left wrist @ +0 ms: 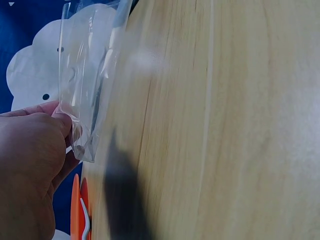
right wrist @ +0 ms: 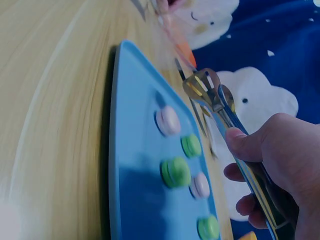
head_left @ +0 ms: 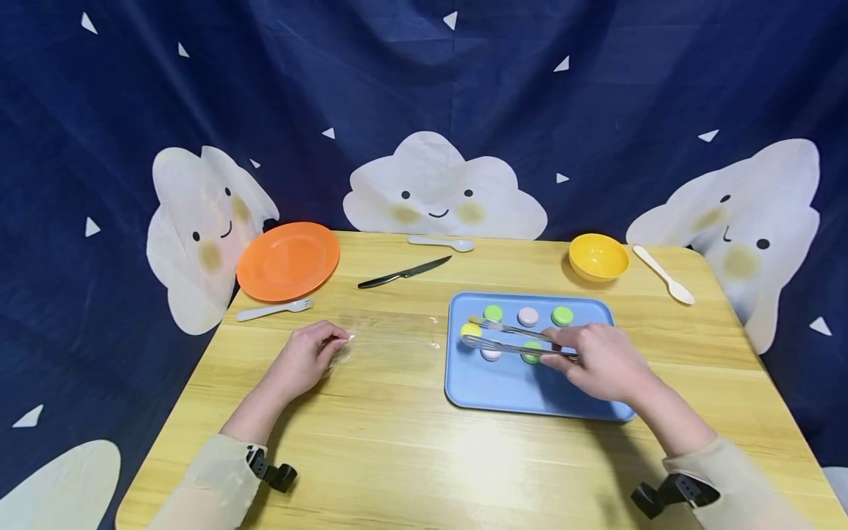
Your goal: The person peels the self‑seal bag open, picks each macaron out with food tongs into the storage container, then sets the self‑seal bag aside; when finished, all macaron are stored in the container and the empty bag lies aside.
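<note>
My left hand [head_left: 306,361] pinches one end of a clear plastic bag [head_left: 391,331] between thumb and fingers. In the left wrist view, the bag [left wrist: 85,85] rises from the fingertips above the table. My right hand [head_left: 599,357] grips metal tongs [head_left: 517,349] over the blue tray [head_left: 510,397]. A yellow macaron [head_left: 470,330] shows between the tongs' two tips; whether they squeeze it I cannot tell. Pink and green macarons, such as a green macaron [right wrist: 176,172] and a pink macaron [right wrist: 168,120], lie on the tray. The tongs partly cover the front row.
An orange plate [head_left: 288,261] and a white fork [head_left: 274,310] lie at the left. Along the back are a black-handled knife [head_left: 405,272], a white spoon [head_left: 440,242], a yellow bowl [head_left: 599,258] and a cream spoon [head_left: 664,274]. A dark blue cloud-print curtain [head_left: 397,73] hangs behind the table.
</note>
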`<action>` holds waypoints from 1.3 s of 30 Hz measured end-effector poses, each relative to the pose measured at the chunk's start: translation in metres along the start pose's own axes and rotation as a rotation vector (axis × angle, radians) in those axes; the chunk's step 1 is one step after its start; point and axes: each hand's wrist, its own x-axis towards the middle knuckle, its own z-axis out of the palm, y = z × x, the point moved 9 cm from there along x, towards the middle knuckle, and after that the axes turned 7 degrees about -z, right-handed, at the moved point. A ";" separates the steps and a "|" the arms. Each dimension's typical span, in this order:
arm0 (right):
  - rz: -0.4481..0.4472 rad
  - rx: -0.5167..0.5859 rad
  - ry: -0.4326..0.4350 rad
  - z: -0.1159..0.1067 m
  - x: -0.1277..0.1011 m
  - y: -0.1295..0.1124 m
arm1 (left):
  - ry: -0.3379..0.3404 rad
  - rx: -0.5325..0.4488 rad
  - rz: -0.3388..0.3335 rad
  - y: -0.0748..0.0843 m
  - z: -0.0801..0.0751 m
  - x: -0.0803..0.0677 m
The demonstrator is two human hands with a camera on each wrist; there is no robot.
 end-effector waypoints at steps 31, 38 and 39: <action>0.229 -0.137 0.106 -0.039 -0.123 0.073 | 0.014 0.039 0.021 -0.001 0.001 -0.004; 0.268 -0.124 0.063 -0.030 -0.133 0.080 | 0.011 0.043 0.013 0.000 0.001 -0.004; 0.272 -0.122 0.060 -0.029 -0.134 0.080 | 0.011 0.043 0.012 0.000 0.001 -0.003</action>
